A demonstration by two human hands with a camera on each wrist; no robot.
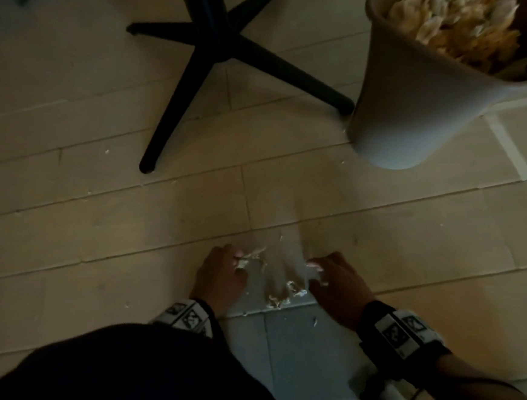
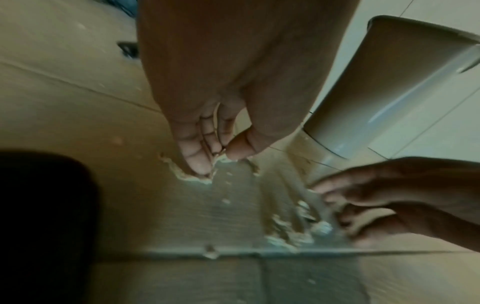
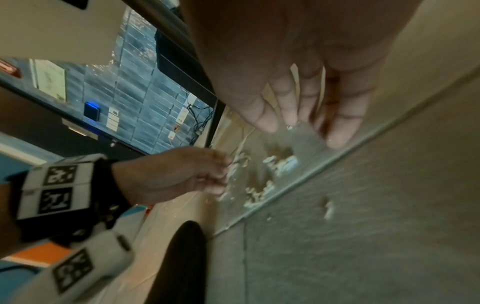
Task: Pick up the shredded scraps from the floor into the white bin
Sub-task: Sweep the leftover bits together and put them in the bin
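Observation:
Pale shredded scraps (image 1: 283,294) lie in a small heap on the floor between my two hands. My left hand (image 1: 238,261) stands on the floor at the heap's left, fingers straight and together (image 2: 200,164), with scraps (image 2: 187,178) against their tips. At the heap's right, my right hand (image 1: 316,272) touches the floor with straight, spread fingers (image 3: 340,135). More scraps (image 3: 259,191) sit just beside it. The white bin (image 1: 405,110) stands to the far right, filled with shreds (image 1: 452,22).
A black chair base (image 1: 204,53) spreads its legs over the floor ahead, one leg ending by the bin. My dark-clad knee (image 1: 132,366) fills the near left. A stray scrap (image 1: 315,322) lies on a grey tile. White tape lines (image 1: 509,146) mark the floor at the right.

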